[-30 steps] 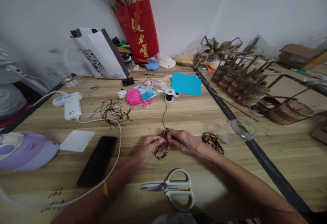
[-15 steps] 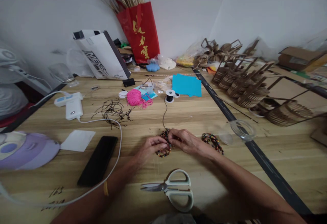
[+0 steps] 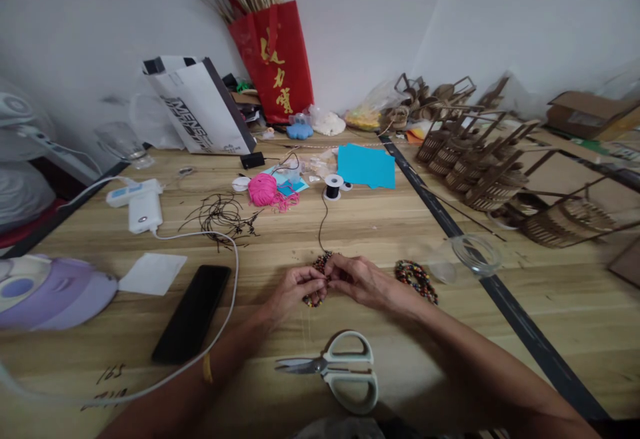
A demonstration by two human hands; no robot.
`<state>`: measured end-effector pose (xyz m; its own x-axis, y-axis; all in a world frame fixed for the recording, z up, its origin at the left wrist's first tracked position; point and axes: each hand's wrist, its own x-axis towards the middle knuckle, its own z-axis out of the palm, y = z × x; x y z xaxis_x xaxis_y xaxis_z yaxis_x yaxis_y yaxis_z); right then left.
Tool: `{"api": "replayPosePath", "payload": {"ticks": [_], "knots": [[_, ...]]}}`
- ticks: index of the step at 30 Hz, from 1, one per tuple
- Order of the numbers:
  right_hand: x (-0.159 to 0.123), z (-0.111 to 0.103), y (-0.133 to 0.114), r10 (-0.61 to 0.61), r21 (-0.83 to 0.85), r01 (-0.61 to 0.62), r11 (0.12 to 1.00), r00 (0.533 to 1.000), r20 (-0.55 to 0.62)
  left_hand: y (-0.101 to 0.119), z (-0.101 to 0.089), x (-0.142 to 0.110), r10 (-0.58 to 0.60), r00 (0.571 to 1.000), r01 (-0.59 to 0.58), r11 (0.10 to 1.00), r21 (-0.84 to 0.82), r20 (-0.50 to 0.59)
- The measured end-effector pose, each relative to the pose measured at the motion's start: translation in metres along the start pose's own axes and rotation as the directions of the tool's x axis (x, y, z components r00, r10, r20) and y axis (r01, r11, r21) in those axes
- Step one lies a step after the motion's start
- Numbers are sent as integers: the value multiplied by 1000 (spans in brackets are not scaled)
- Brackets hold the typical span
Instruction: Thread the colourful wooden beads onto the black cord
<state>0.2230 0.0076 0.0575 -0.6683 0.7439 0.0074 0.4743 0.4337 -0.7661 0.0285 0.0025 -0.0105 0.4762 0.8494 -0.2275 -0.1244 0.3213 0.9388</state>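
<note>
A bunch of small multicoloured beads on string [image 3: 320, 264] lies on the table under my fingers. My left hand [image 3: 296, 290] pinches at its front side, thumb and forefinger together. My right hand [image 3: 361, 280] meets it from the right, fingertips also pinched on the beaded string. The exact grip points are partly hidden by the fingers. A black cord [image 3: 325, 219] runs from the beads back to a white spool [image 3: 333, 188] wound with black. Another coiled beaded string [image 3: 417, 280] rests right of my right hand. Scissors with pale handles [image 3: 351, 357] lie partly open in front.
Left are a black phone [image 3: 192, 315], a white cable [image 3: 235, 279], a white paper [image 3: 153, 273] and loose black cords [image 3: 220, 217]. Behind sit pink yarn [image 3: 263, 189] and blue sheets [image 3: 366, 166]. A clear round container [image 3: 475, 255] and small woven baskets [image 3: 493, 182] stand right.
My right hand has shifted slightly left, so both hands' fingertips are closer together over the beads. The scissors and spool stay put.
</note>
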Motion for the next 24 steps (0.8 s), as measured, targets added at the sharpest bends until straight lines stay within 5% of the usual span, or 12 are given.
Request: {"api": "replayPosePath", "payload": {"ticks": [12,24], "knots": [[5,0,3,-19,-104,18,994,1000,-12,2,2,-1,24,1000,-24,1000,18,10],[1,-4,1,-2,-3,2,1000,1000,-28,2,4,-2,73,997,-71,994,-86,24]]}}
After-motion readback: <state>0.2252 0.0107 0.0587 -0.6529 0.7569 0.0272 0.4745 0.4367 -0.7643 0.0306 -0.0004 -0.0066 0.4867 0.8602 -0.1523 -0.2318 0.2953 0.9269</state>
